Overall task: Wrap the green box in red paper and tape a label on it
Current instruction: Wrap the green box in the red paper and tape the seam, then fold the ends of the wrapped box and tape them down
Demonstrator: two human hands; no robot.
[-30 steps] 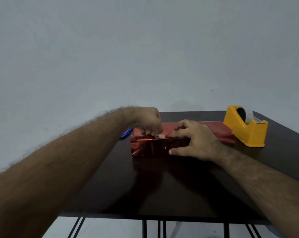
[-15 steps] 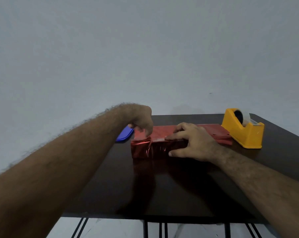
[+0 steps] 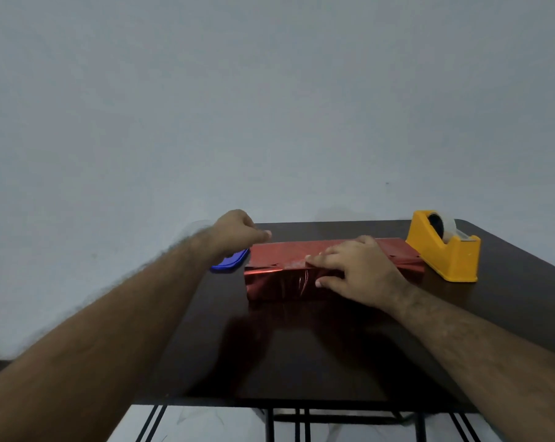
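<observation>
Wrapping's mostly done: right hand (image 3: 356,272) presses red paper (image 3: 279,279) flat-fingered, left hand (image 3: 237,231) hovers curled, seemingly empty; ends and label remain.

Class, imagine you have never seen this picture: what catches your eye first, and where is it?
The shiny red-wrapped box at the middle of the dark table, with the right hand pressing on its top edge. Next, the bright yellow tape dispenser at the far right, and the left hand raised by the box's left end, above a blue object.
</observation>
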